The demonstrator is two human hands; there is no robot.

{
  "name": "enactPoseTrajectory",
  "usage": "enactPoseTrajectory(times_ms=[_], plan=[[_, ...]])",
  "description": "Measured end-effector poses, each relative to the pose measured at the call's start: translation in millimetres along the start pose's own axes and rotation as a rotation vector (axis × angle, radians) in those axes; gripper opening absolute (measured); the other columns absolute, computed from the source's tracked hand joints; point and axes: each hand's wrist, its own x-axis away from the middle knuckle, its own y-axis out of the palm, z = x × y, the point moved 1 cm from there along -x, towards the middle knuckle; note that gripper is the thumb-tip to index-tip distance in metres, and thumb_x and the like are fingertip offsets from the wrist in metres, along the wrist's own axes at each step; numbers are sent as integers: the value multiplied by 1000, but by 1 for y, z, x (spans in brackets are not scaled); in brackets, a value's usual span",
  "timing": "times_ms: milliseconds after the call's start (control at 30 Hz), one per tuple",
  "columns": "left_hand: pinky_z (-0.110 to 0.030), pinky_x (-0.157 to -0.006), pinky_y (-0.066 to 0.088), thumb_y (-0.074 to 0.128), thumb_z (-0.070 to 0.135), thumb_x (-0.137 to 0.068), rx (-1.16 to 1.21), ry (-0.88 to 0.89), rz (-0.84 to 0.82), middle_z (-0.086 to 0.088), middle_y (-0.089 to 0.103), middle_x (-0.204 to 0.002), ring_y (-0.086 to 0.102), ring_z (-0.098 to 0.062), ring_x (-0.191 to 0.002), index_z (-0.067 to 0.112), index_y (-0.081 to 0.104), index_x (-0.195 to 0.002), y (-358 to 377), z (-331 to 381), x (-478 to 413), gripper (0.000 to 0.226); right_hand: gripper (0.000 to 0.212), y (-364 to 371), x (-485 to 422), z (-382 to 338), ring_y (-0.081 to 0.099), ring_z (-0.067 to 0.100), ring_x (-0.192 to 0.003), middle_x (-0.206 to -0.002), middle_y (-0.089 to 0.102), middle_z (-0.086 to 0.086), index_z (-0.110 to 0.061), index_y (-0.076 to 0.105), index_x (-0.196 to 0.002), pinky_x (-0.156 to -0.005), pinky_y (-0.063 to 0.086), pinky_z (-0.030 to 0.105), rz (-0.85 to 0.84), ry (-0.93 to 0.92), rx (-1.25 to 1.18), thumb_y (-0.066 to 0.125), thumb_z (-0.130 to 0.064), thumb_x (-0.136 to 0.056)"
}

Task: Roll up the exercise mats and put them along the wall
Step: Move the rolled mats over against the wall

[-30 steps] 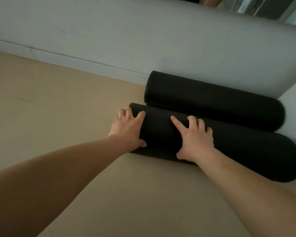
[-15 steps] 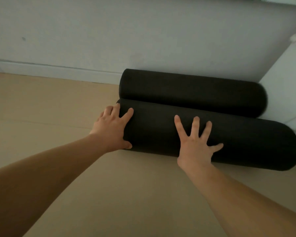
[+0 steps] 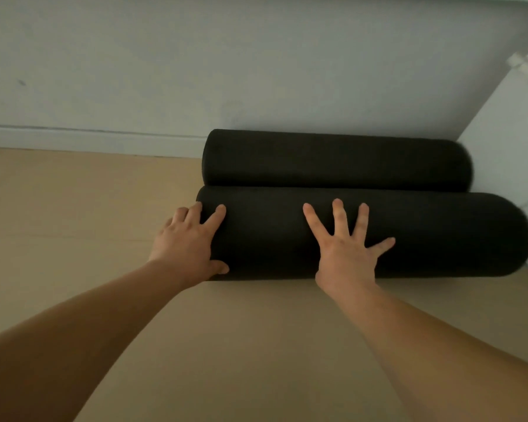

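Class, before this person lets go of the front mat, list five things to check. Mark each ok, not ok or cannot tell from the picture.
1. Near rolled mat is fully rolled: ok, no loose flap shows.
2. It lies against the far rolled mat: ok, they touch along their length.
3. Far rolled mat sits at the foot of the wall: ok.
4. Left hand and right hand press on the near rolled mat, fingers spread: ok.
5. Roll will stay closed once released: cannot tell, its free edge is hidden.
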Motion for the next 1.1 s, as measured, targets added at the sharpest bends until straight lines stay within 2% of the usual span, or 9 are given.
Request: enactPoseTrajectory(times_ms=[167,300,367,467,567,700,833,1000,1100], plan=[[-50,-121,27,72,77,-75,-44,0,-25,-11,18,-167,23,-36,-151,39,-3,-162,-8,-3,-10,120,135,-16,1,-12,-23,48,-152,-169,-22,11,-50,-30,-152,-109,12,86,-55,45,-16,80,-18,-81],[-53,-125,20,76,70,-76,123,25,-23,-4,7,-170,9,-36,-155,45,1,-161,-21,-12,-1,116,129,-39,8,-36,-12,44,-156,-170,-7,13,-44,-19,-158,-115,7,80,-64,-62,-51,82,-33,-79],[-52,-124,21,76,62,-82,218,58,6,0,3,-172,8,-33,-156,44,1,-162,-25,-19,16,111,112,-52,11,-53,3,40,-157,-169,10,13,-39,-4,-162,-119,13,74,-68,-133,-85,76,-41,-85],[-49,-123,25,74,52,-89,284,56,3,4,6,-172,14,-28,-157,42,4,-163,-25,-48,59,102,82,-67,21,-86,30,36,-149,-162,31,11,-29,22,-161,-118,33,61,-83,-212,-123,67,-43,-93],[-42,-120,34,71,53,-91,310,1,-99,8,21,-169,30,-21,-152,41,10,-164,-15,-102,113,96,61,-79,32,-130,44,32,-136,-150,42,9,-24,41,-150,-109,43,53,-57,-340,-88,65,-38,-96],[-29,-104,46,76,50,-89,503,-217,-180,7,41,-158,56,-12,-129,38,21,-162,6,-183,197,92,24,-93,55,-225,55,26,-108,-127,54,5,-21,56,-119,-85,49,41,-68,-535,-85,55,-33,-99],[-29,-100,50,78,52,-86,628,-424,-150,10,49,-148,61,-6,-118,40,26,-160,31,-252,295,91,44,-100,110,-340,61,25,-123,-139,61,1,-29,60,-138,-99,51,36,-249,-733,-181,57,-46,-98],[-28,-101,51,78,51,-86,762,-595,-85,11,51,-146,62,-5,-116,39,28,-160,63,-318,403,90,43,-104,195,-462,66,17,-110,-123,70,-8,-30,69,-126,-99,54,35,-411,-898,-358,63,-54,-91],[-30,-103,51,78,49,-87,861,-681,-9,10,51,-148,62,-7,-119,38,29,-160,90,-357,446,89,36,-105,235,-516,68,14,-100,-112,71,-7,-28,72,-120,-91,54,29,-444,-907,-467,67,-50,-92]])
